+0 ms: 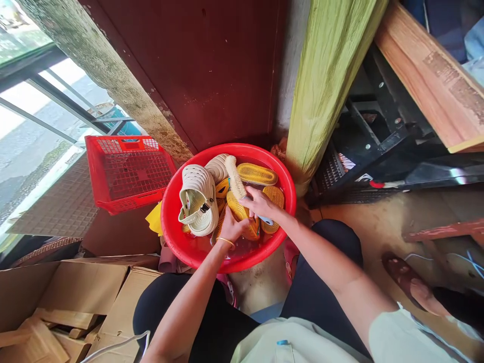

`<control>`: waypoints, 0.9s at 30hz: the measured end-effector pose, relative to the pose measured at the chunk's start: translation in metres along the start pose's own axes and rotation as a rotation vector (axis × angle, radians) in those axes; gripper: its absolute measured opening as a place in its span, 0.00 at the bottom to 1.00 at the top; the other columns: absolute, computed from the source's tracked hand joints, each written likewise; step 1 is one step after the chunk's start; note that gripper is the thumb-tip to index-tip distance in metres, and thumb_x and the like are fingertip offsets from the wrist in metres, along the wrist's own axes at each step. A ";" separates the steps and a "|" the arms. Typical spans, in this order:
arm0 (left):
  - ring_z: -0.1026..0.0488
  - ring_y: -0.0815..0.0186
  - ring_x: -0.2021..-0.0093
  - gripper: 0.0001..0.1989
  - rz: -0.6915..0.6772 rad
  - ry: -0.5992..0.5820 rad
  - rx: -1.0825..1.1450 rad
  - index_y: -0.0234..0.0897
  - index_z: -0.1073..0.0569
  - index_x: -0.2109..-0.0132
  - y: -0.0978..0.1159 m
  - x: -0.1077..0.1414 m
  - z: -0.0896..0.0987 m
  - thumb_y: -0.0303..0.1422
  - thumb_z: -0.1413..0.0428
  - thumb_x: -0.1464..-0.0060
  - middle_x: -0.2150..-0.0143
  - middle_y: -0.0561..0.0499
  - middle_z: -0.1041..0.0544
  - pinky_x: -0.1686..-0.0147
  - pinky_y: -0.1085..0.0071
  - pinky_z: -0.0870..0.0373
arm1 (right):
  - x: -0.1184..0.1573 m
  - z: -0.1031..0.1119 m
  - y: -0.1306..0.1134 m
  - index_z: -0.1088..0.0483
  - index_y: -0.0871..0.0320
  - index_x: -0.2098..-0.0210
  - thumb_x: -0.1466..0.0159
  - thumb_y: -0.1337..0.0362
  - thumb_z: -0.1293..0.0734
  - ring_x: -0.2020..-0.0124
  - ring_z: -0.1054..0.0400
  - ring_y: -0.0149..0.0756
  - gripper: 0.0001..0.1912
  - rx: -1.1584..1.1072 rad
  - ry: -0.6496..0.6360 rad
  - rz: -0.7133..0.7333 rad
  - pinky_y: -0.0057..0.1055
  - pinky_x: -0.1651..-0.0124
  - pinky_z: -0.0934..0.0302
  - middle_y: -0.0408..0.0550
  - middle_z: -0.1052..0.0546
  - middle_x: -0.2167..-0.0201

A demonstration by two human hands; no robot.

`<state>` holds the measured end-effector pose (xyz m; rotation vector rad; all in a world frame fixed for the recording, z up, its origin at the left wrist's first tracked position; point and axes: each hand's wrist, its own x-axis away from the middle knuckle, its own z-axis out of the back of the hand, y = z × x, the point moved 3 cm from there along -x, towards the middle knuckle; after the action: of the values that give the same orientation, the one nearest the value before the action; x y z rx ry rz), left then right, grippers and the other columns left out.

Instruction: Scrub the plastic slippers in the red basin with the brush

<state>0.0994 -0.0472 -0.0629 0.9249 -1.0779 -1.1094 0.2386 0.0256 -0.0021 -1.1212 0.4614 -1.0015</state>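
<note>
A red plastic basin (166,227) between my knees holds water and several shoes. My left hand (232,227) grips a yellow slipper (236,207), which is tilted up from the water. Over that slipper, my right hand (260,202) is closed round a scrub brush (235,177) with pale bristles; its handle end shows below the palm. A cream clog (198,199) with a black strap buckle lies on the left of the heap, another cream clog (218,168) behind it. More yellow soles, such as a yellow slipper (257,174), lie at the back and right.
A red plastic crate (130,171) stands left of the basin, a cardboard box (86,285) with wood pieces nearer me. A dark red door (212,75) and green cloth (325,85) are behind. Another person's foot (406,280) is at right, below a black metal rack (381,146).
</note>
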 end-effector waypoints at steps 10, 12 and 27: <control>0.23 0.59 0.52 0.36 -0.074 0.153 0.581 0.45 0.29 0.41 0.041 -0.006 0.042 0.30 0.33 0.60 0.46 0.48 0.21 0.55 0.66 0.26 | 0.056 -0.018 -0.011 0.52 0.47 0.22 0.23 0.63 0.48 0.57 0.22 0.45 0.31 0.804 -0.013 0.197 0.37 0.57 0.29 0.59 0.25 0.44; 0.24 0.61 0.55 0.35 -0.136 0.229 0.591 0.44 0.28 0.42 0.040 -0.008 0.052 0.29 0.33 0.61 0.48 0.49 0.21 0.57 0.68 0.26 | 0.061 -0.018 -0.005 0.51 0.44 0.23 0.23 0.65 0.49 0.58 0.23 0.44 0.31 0.866 -0.054 0.203 0.36 0.58 0.30 0.58 0.25 0.45; 0.24 0.65 0.54 0.24 -0.079 0.327 0.711 0.45 0.27 0.52 0.035 -0.013 0.070 0.30 0.34 0.59 0.47 0.50 0.24 0.55 0.66 0.24 | 0.052 -0.010 0.016 0.46 0.39 0.24 0.24 0.65 0.47 0.60 0.25 0.41 0.31 0.810 0.061 0.150 0.34 0.60 0.32 0.55 0.24 0.48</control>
<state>0.0382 -0.0303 -0.0160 1.6551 -1.1803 -0.5908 0.2647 -0.0225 -0.0117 -0.3254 0.1474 -0.9575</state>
